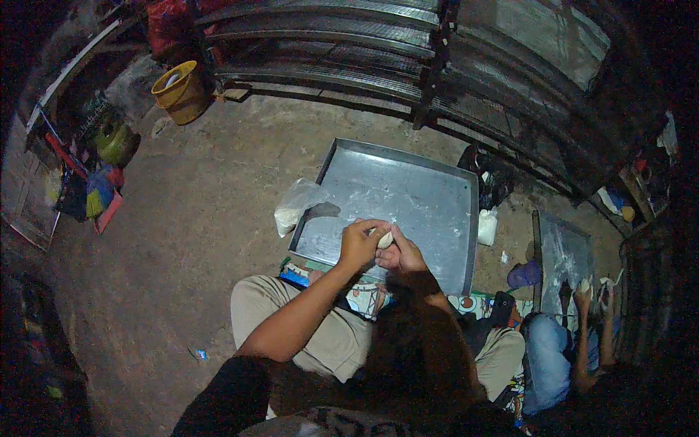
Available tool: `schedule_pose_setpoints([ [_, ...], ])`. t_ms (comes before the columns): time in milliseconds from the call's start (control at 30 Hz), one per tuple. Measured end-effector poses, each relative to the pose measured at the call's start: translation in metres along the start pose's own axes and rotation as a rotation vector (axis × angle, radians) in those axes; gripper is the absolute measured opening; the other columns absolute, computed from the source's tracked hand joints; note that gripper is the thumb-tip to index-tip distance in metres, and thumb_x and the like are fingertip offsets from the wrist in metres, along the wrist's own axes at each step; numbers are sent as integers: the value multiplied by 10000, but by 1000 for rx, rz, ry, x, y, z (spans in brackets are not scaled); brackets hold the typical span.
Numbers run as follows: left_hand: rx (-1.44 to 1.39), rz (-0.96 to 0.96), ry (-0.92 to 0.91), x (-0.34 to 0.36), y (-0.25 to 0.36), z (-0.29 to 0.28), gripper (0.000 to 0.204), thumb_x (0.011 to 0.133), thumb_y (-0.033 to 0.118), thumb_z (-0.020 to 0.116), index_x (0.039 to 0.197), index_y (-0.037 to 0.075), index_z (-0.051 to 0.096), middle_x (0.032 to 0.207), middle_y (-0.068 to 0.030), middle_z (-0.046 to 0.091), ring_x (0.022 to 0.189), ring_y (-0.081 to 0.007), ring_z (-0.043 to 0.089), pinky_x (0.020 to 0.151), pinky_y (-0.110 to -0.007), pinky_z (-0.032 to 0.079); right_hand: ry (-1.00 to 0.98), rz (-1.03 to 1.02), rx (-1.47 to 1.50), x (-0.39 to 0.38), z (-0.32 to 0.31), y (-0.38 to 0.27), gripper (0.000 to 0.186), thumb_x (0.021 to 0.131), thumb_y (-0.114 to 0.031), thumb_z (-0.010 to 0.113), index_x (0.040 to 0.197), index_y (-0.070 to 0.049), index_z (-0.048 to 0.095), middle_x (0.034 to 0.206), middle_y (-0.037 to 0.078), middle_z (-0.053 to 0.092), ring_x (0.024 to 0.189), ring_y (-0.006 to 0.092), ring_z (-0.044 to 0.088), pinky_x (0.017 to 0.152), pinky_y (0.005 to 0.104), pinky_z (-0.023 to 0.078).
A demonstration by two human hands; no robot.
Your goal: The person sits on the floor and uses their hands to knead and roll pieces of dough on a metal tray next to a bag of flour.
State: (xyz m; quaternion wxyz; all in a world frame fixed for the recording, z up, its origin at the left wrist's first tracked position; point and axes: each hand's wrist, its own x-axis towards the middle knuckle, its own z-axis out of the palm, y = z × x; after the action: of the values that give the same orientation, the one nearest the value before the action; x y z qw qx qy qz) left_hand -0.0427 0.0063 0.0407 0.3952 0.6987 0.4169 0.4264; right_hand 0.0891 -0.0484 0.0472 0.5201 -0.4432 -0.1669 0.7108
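Fingers of the left hand point(357, 245) and right hand point(406, 256) hold a pale dough lump point(385, 239) over the metal tray point(408, 182), nearer its front; a plastic bag point(297, 205) sits at its left edge.

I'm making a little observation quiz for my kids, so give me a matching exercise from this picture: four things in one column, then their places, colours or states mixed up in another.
Things:
1. Pale lump
2. Bucket
3. Large tray
4. Plastic bag

Descriptions:
A. Grey metal, streaked with white
B. At the large tray's left edge
C. Between the left hand and right hand
D. Yellow

Pairs: 1-C, 2-D, 3-A, 4-B
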Motion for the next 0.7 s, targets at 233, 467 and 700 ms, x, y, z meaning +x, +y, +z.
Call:
schedule_pose_setpoints([
  [233, -711, -170, -377, 1, 16, 7, 449, 1002, 284, 523, 1387, 54, 491, 1233, -84, 618, 1033, -150, 575, 921, -309, 460, -152, -173, 177, 1, -25, -8, 388, 998, -483, 410, 1105, -133, 539, 859, 25, 609, 583, 117, 507, 495, 278, 420],
  [467, -407, -58, -354, -4, 28, 0, 348, 936, 240, 628, 1202, 16, 630, 1149, -111, 651, 1042, -185, 608, 911, -326, 479, -211, -105, 238, -4, -23, -8, 418, 997, -490, 400, 1086, -111, 551, 902, 29, 633, 687, 135, 587, 558, 289, 479],
  [700, -201, -10, -233, -2, 25, -3, 301, 912, 264, 657, 1081, 16, 690, 1011, -95, 706, 908, -161, 660, 794, -297, 524, -110, -435, -13, -7, -11, 13, 413, 992, -432, 441, 1121, -55, 551, 928, 61, 626, 739, 181, 612, 644, 318, 513],
])
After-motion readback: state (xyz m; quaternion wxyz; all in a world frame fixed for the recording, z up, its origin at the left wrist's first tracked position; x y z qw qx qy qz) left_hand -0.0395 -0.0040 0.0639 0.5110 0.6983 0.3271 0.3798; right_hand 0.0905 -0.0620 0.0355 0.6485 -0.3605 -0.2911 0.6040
